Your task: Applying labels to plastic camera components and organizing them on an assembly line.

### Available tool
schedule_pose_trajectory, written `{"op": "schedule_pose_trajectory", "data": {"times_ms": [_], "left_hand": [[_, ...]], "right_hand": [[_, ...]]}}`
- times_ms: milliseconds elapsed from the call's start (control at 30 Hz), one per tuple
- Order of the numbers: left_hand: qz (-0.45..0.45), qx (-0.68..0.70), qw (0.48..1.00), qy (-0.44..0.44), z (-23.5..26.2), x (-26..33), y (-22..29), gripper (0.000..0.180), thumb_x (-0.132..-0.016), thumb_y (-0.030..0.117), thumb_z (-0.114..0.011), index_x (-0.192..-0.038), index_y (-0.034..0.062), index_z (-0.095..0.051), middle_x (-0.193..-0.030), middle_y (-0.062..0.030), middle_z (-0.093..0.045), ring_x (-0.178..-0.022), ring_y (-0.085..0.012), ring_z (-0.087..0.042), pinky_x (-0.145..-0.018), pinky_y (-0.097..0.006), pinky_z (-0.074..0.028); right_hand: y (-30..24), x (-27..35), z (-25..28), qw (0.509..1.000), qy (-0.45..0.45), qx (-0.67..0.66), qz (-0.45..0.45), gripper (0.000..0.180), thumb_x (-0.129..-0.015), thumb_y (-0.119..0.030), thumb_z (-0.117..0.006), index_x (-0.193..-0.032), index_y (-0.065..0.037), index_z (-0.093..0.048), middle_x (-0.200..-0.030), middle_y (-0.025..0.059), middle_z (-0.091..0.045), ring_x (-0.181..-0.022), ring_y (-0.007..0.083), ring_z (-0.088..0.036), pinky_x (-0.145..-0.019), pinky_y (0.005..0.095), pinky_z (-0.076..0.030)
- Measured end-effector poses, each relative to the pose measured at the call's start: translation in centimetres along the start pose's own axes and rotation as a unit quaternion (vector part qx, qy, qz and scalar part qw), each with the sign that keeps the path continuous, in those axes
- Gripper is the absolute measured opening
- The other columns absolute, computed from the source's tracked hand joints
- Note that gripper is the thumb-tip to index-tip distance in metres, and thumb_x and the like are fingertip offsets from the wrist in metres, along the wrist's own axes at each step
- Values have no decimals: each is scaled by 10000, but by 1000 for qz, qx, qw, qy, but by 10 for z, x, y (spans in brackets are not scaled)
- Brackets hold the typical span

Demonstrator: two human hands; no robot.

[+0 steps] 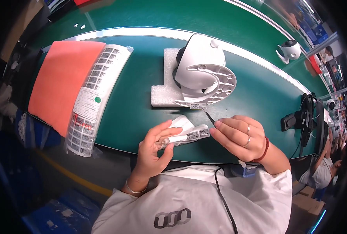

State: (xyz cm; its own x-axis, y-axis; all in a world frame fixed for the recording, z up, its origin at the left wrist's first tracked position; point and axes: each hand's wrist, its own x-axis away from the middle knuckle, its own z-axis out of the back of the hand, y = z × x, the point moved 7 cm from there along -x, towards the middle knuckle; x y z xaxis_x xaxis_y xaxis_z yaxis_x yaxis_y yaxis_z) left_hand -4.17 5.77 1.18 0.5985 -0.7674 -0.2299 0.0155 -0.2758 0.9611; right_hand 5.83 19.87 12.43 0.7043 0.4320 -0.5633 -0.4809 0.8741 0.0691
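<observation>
White foam props the white device toward the worktop's far edge, seemingly keeping its ribbed base exposed. The right hand pinches dark tweezers, small label at their tip by the base; the left hand, half-curled, grips a label sheet above the near edge, apparently for easy reach.

Dark green workbench, white rail along far edge, brighter green surface beyond. Dark grey floor, yellow line. Bluish light strip lower right.
</observation>
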Motion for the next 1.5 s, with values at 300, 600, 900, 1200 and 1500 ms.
{"op": "schedule_pose_trajectory", "data": {"times_ms": [300,600,900,1200,1500], "left_hand": [[33,-18,999,16,0,0,1,427,-792,-157,-514,-1208,-73,-472,-1113,-193,-618,-1095,-220,-597,-953,-308,-463],[43,-26,999,19,0,-2,2,368,-772,-161,-519,-1132,-87,-517,-1100,-191,-626,-1087,-220,-601,-949,-307,-468],[46,-34,998,21,0,-4,-2,351,-765,-160,-522,-1110,-95,-526,-1098,-201,-626,-1066,-226,-612,-949,-317,-475],[20,-46,998,29,1,-2,-1,316,-797,-134,-545,-1109,-86,-569,-1089,-153,-635,-965,-151,-628,-829,-252,-518],[2,-64,998,22,0,-2,1,332,-780,-158,-534,-1100,-79,-578,-1106,-157,-624,-1013,-183,-624,-853,-268,-520]], "right_hand": [[9,12,-16,999,32,-6,25,240,-684,-31,-635,-912,28,-682,-915,106,-646,-815,214,-658,-677,308,-547],[17,17,-20,999,43,-5,18,253,-687,-40,-640,-928,26,-682,-904,104,-657,-819,214,-659,-685,315,-549],[31,24,-24,987,80,-123,-60,263,-666,-5,-660,-926,29,-679,-835,80,-643,-746,209,-650,-668,310,-549],[56,50,-39,842,124,-340,-400,197,-731,68,-691,-926,42,-689,-869,133,-689,-743,218,-651,-690,273,-507],[14,17,-34,987,119,-27,-102,326,-617,69,-709,-935,4,-680,-797,70,-610,-678,211,-643,-572,297,-517]]}}
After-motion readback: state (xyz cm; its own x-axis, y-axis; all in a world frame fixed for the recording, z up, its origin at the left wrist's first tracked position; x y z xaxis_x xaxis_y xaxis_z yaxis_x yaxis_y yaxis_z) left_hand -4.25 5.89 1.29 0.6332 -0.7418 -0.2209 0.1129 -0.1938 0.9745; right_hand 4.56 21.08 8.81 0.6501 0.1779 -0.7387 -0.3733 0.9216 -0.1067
